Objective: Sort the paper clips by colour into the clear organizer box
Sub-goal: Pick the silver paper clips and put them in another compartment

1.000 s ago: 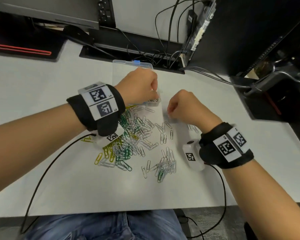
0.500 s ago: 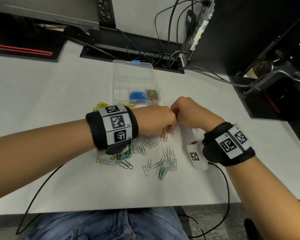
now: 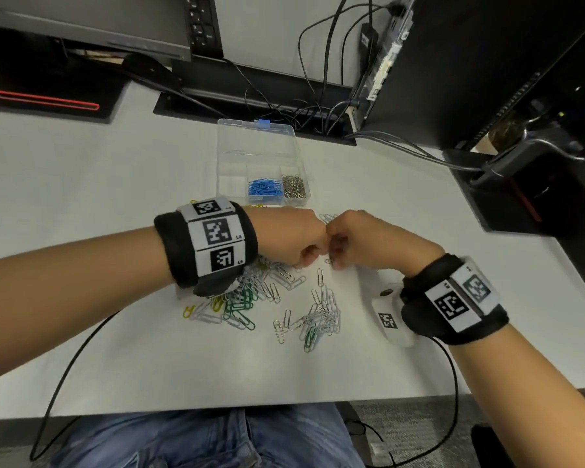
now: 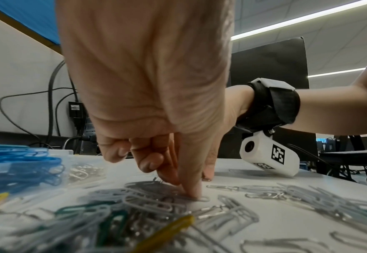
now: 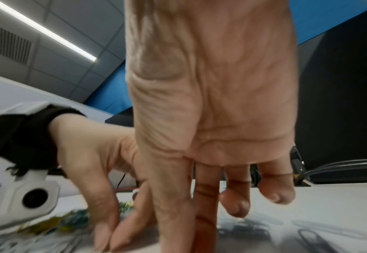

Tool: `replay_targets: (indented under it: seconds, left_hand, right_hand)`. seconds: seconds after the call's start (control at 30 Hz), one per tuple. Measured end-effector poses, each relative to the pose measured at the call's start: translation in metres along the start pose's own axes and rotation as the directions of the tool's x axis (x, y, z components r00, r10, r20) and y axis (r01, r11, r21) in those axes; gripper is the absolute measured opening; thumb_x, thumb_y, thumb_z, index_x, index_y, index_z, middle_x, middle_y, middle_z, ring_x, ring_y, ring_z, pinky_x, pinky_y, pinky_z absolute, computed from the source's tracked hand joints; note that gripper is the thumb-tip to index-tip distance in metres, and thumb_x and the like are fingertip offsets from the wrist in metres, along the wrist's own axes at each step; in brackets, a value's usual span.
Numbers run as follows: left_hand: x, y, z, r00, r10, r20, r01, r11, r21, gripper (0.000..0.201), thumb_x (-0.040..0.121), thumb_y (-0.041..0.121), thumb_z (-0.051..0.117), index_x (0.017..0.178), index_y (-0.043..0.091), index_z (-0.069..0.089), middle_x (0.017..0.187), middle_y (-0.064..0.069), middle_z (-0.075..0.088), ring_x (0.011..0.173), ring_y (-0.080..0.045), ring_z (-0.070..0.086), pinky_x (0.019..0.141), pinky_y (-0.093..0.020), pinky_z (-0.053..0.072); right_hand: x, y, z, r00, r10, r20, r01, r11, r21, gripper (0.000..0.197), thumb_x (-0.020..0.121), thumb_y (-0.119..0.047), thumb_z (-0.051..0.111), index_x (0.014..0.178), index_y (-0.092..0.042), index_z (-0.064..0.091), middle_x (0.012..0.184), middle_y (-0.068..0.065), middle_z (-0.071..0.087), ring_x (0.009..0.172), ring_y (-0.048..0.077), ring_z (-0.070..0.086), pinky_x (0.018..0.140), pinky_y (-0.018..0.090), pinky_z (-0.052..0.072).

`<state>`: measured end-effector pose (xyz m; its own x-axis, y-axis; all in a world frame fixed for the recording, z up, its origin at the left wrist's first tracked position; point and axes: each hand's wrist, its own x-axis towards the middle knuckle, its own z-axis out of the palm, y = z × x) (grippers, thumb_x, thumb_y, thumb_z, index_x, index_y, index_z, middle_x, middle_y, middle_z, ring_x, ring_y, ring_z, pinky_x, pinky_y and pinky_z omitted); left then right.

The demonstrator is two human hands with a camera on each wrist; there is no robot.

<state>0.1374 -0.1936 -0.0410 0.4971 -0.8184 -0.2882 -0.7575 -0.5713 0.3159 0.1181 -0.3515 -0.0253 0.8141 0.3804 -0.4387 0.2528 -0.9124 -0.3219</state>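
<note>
The clear organizer box [image 3: 255, 148] lies open at the back of the white table [image 3: 81, 184], with blue clips [image 3: 264, 189] in one compartment and silver clips [image 3: 294, 186] in the one to its right. Loose white, green and yellow paper clips [image 3: 247, 298] lie spread in front of it. My left hand [image 3: 313, 260] is down at the pile's far edge, thumb and forefinger pinching a white clip [image 4: 204, 199] against the table. My right hand [image 3: 335, 261] touches it knuckle to knuckle and pinches a small clip [image 3: 329, 261]; its ring and little fingers [image 5: 275, 193] are curled.
A second heap of mostly white clips [image 3: 318, 320] lies near my right wrist. Cables [image 3: 284, 109] and a monitor base [image 3: 48, 96] run along the back. A black computer case [image 3: 470, 62] and a stand [image 3: 520, 197] block the right side. The table's front edge [image 3: 217, 412] is close.
My left hand came back from the organizer box to the pile and now meets my right hand. The right hand shifted slightly left and stays low on the table.
</note>
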Motion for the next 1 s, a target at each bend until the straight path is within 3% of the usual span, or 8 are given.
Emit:
replay_targets:
  seconds: [0.17, 0.3, 0.4, 0.53, 0.67, 0.73, 0.87, 1.0]
  left_hand:
    - [-0.002, 0.005, 0.0, 0.995, 0.058, -0.082, -0.058, 0.998, -0.001, 0.017, 0.08, 0.012, 0.066, 0.095, 0.021, 0.065, 0.071, 0.015, 0.051, 0.067, -0.004, 0.05, 0.059, -0.018, 0.036]
    - [0.004, 0.013, 0.007, 0.992, 0.121, -0.045, -0.118, 0.99, 0.073, 0.022, 0.081, 0.014, 0.067, 0.101, 0.022, 0.064, 0.099, 0.005, 0.062, 0.085, -0.018, 0.058, 0.074, -0.032, 0.049]
    - [0.006, 0.016, 0.009, 0.991, 0.124, -0.044, -0.12, 0.988, 0.095, 0.017, 0.08, 0.011, 0.066, 0.093, 0.021, 0.064, 0.094, 0.001, 0.064, 0.08, -0.02, 0.059, 0.075, -0.036, 0.051]
    - [0.006, 0.017, 0.004, 0.998, 0.069, 0.012, -0.07, 0.992, 0.105, 0.012, 0.08, 0.006, 0.06, 0.083, 0.016, 0.067, 0.083, 0.0, 0.063, 0.071, -0.018, 0.055, 0.065, -0.027, 0.045]
    - [0.003, 0.013, 0.0, 1.0, 0.004, 0.021, -0.007, 0.99, 0.143, 0.015, 0.083, 0.007, 0.052, 0.081, 0.015, 0.065, 0.087, -0.001, 0.064, 0.075, -0.02, 0.058, 0.067, -0.029, 0.047]
    - [0.001, 0.005, -0.008, 0.994, -0.041, -0.102, 0.049, 0.995, 0.084, 0.018, 0.084, 0.009, 0.05, 0.076, 0.017, 0.063, 0.089, 0.0, 0.062, 0.082, -0.017, 0.055, 0.073, -0.031, 0.044]
    - [0.001, -0.016, -0.036, 0.891, -0.234, -0.39, 0.233, 0.971, -0.052, 0.008, 0.086, 0.024, 0.063, 0.078, 0.022, 0.064, 0.107, 0.002, 0.048, 0.107, -0.016, 0.038, 0.094, -0.038, 0.032]
    - [0.009, -0.038, -0.05, 0.801, -0.443, -0.404, 0.42, 0.895, -0.15, 0.013, 0.088, 0.026, 0.063, 0.089, 0.016, 0.072, 0.116, -0.005, 0.05, 0.117, -0.027, 0.036, 0.096, -0.045, 0.029]
  right_hand:
    - [0.01, 0.001, 0.003, 0.996, 0.072, -0.057, -0.075, 0.996, -0.044, 0.015, 0.072, -0.007, 0.075, 0.085, -0.012, 0.073, 0.072, 0.002, 0.065, 0.07, 0.018, 0.06, 0.063, 0.027, 0.047]
    - [0.007, 0.008, 0.002, 0.996, 0.066, -0.067, -0.067, 0.998, -0.012, 0.015, 0.07, -0.016, 0.081, 0.076, -0.016, 0.068, 0.067, -0.001, 0.061, 0.061, 0.015, 0.053, 0.053, 0.023, 0.039]
    - [0.004, 0.015, 0.003, 0.994, 0.034, -0.101, -0.037, 0.999, -0.034, 0.016, 0.07, -0.01, 0.077, 0.081, -0.017, 0.066, 0.072, 0.0, 0.063, 0.066, 0.016, 0.052, 0.054, 0.022, 0.038]
    - [0.003, 0.017, 0.002, 0.996, 0.039, -0.086, -0.044, 0.997, -0.058, 0.035, 0.071, 0.003, 0.07, 0.067, -0.029, 0.054, 0.067, -0.007, 0.057, 0.065, 0.012, 0.052, 0.054, 0.02, 0.036]
    - [0.004, 0.019, 0.002, 0.994, 0.066, -0.093, -0.072, 0.995, -0.064, 0.021, 0.072, 0.003, 0.07, 0.075, -0.017, 0.067, 0.073, -0.001, 0.063, 0.072, 0.019, 0.06, 0.063, 0.024, 0.046]
    - [0.003, 0.021, 0.001, 0.99, 0.088, -0.108, -0.094, 0.994, -0.053, 0.014, 0.073, 0.001, 0.07, 0.076, -0.013, 0.07, 0.075, 0.002, 0.066, 0.075, 0.021, 0.063, 0.068, 0.03, 0.051]
    - [0.002, 0.023, 0.002, 0.992, 0.088, -0.095, -0.092, 0.995, -0.046, 0.014, 0.075, 0.001, 0.069, 0.071, -0.013, 0.067, 0.077, 0.004, 0.066, 0.073, 0.021, 0.061, 0.063, 0.026, 0.046]
    - [-0.001, 0.025, 0.003, 0.991, 0.065, -0.115, -0.072, 0.996, -0.059, 0.014, 0.075, 0.001, 0.069, 0.071, -0.013, 0.068, 0.085, 0.005, 0.069, 0.076, 0.018, 0.062, 0.063, 0.021, 0.046]
